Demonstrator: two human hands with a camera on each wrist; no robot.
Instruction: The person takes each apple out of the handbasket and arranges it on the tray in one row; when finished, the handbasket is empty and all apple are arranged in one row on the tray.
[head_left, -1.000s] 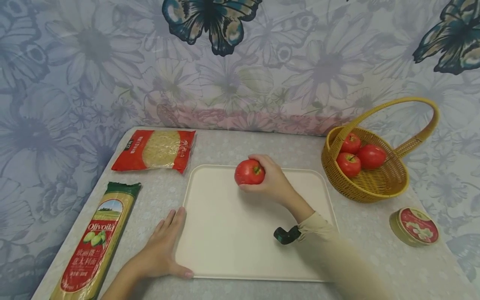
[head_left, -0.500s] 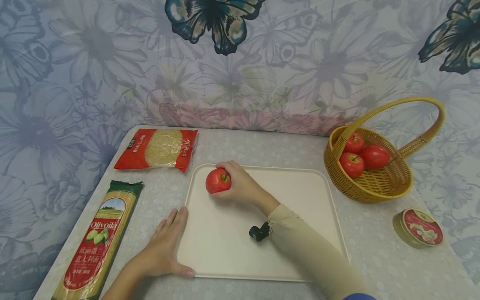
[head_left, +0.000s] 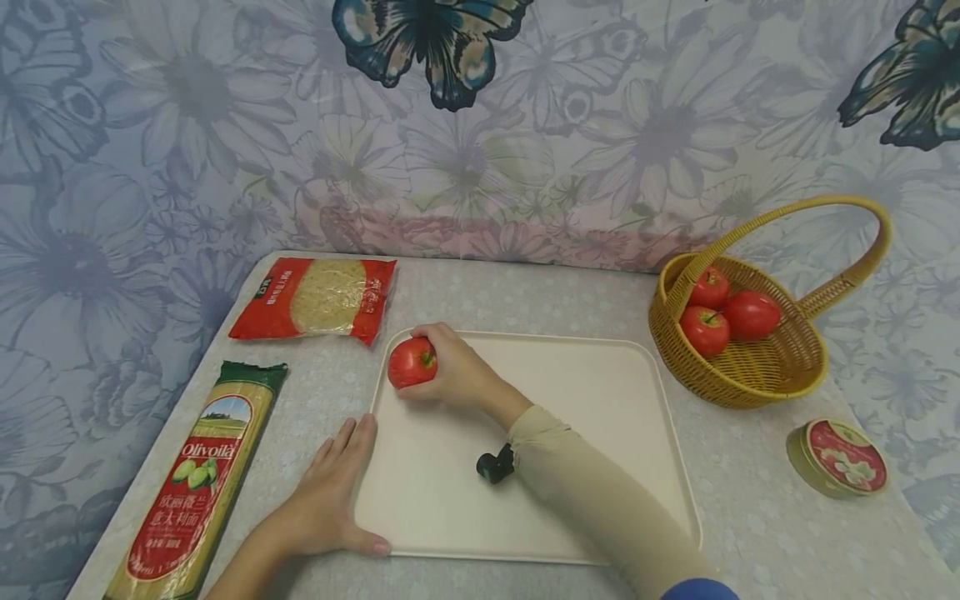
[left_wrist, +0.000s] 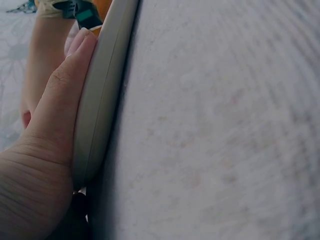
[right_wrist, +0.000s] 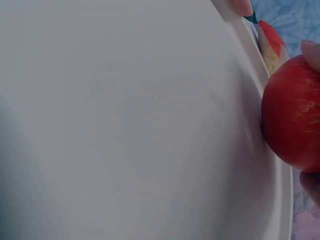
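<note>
In the head view my right hand (head_left: 453, 367) grips a red apple (head_left: 412, 363) over the far left corner of the cream tray (head_left: 525, 500). Thumb and fingers reach round the apple's right side, its stem facing right. The right wrist view has the apple (right_wrist: 295, 115) at its right edge, close to the tray's rim (right_wrist: 286, 200). My left hand (head_left: 326, 492) rests along the tray's left edge, fingers straight and thumb by the near left corner. In the left wrist view that hand (left_wrist: 55, 110) lies against the tray's side (left_wrist: 100, 100).
A yellow wicker basket (head_left: 757, 379) with several red apples (head_left: 705, 331) stands at the back right, a round tin (head_left: 838, 457) in front of it. On the left lie a spaghetti pack (head_left: 198, 483) and a red noodle bag (head_left: 315, 298). A patterned wall covering (head_left: 600, 167) rises behind the table.
My right hand has carried the apple leftward across the tray, from its far middle to its far left corner. The left hand has kept its place at the tray's edge.
</note>
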